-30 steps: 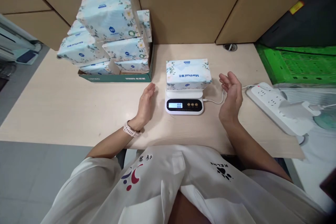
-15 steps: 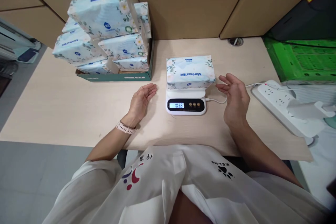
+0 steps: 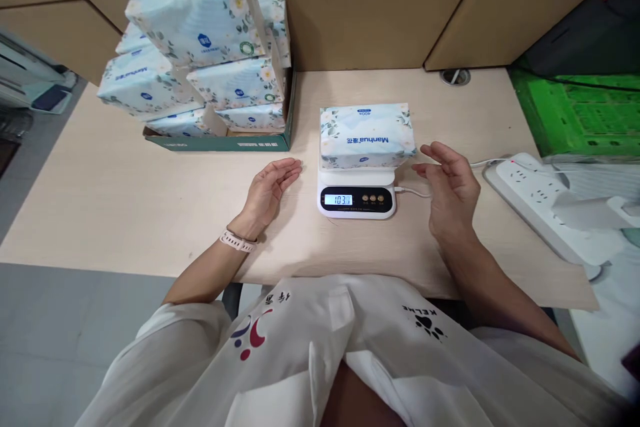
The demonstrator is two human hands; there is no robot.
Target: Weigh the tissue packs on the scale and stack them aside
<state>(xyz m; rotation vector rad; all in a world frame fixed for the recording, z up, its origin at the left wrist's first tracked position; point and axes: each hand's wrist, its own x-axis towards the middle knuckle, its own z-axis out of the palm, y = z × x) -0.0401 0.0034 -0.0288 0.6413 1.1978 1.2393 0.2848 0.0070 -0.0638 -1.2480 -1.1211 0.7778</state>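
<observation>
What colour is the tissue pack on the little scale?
The tissue pack is pale blue and white with flowers, clearest in the head view.

Bright, even light from overhead – only soft, faint shadows lie on the desk around the scale, whose lit display reads clearly. Sharp at the centre; wide-angle distortion bows the desk's edges, and the power strip at right looks washed-out and slightly smeared

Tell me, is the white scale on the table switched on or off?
On. The display of the scale is lit pale blue and shows digits, while the tissue pack rests on its platform.
</observation>
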